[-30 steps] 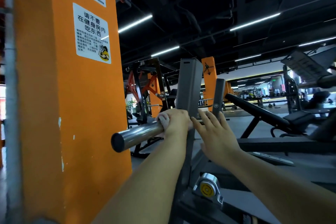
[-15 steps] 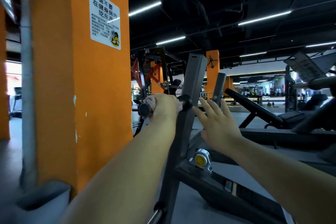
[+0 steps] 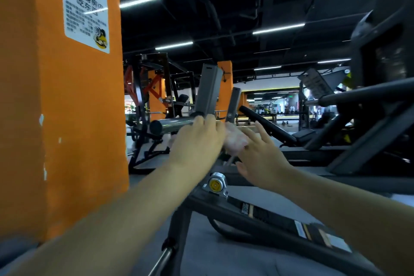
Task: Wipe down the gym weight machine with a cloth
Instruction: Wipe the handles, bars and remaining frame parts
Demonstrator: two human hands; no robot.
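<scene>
Cloth (image 3: 235, 140) — between both hands' grip

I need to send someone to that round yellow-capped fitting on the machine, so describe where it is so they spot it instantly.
Start at the big orange pillar on the left, then look right to the dark machine frame sloping below the hands. The fitting sits on its upper end: a silver housing with a yellow face, the only yellow spot on the frame.

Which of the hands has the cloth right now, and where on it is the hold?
The left hand grips the pale cloth by its left end, the rest bunching out to the right. The right hand is open beside it, holding nothing.
</scene>
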